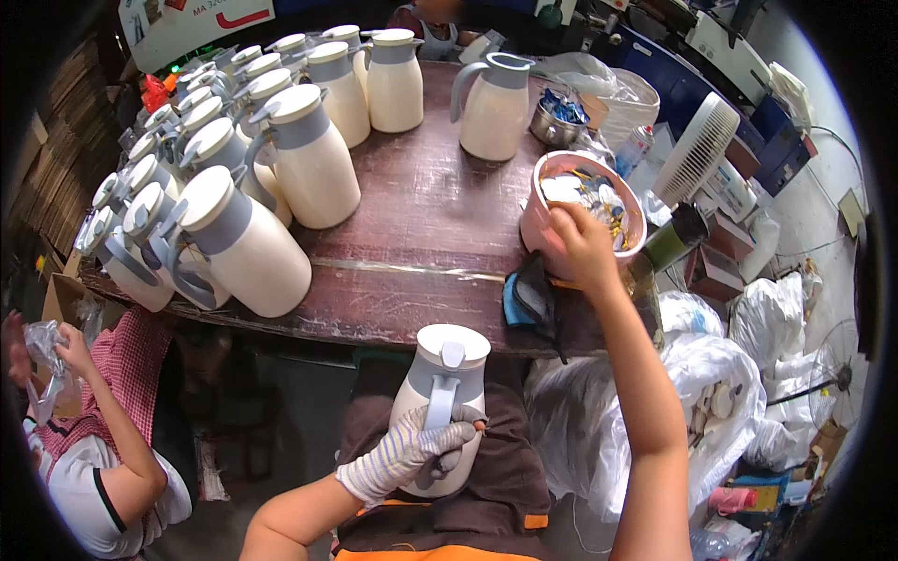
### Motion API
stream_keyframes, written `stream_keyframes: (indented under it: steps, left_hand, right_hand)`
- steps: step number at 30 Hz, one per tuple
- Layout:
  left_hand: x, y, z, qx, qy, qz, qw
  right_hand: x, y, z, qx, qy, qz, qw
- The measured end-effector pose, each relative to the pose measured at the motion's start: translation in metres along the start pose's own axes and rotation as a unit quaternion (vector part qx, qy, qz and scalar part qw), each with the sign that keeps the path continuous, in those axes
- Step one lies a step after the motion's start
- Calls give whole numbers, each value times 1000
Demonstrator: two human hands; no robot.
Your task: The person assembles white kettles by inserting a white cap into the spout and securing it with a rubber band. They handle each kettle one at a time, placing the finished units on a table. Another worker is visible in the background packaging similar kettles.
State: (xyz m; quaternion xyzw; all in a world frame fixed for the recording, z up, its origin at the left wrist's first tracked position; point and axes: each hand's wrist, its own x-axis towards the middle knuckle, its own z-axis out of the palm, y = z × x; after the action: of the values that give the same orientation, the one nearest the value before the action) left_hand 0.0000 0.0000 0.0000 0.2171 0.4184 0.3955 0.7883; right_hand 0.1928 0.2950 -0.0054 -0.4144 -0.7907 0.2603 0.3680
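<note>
A white vacuum jug (416,397) with a grey collar, grey handle and white lid stands in my lap. My left hand (412,455), in a striped knit glove, is closed round its handle. My bare right hand (585,245) reaches over the near rim of a pink bucket (535,224) on the table's right side. Its fingers are curled together at the bucket's edge; whatever they pinch, if anything, is hidden. Small white, yellow and dark pieces (599,198) fill the bucket. Beside it, a black and blue cloth item (530,297) lies at the table's front edge.
Several similar jugs (309,168) crowd the left of the dark table (421,234); a lidless one (496,112) stands farther back. A metal bowl (559,120) holds blue packets. White plastic bags (599,421) lie at right. A co-worker (122,449) handles clear plastic at left; another person sits beyond the table.
</note>
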Motion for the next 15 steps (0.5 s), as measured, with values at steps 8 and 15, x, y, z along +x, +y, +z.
stream_keyframes:
  steps: [8,15]
  left_hand:
    - [24,-5,-19,-55,43,36,997]
    - [27,-8,-22,-81,26,46,995]
  right_hand:
    - [69,46,-1,-291,2,124,949]
    - [70,68,-6,51,257,43,964]
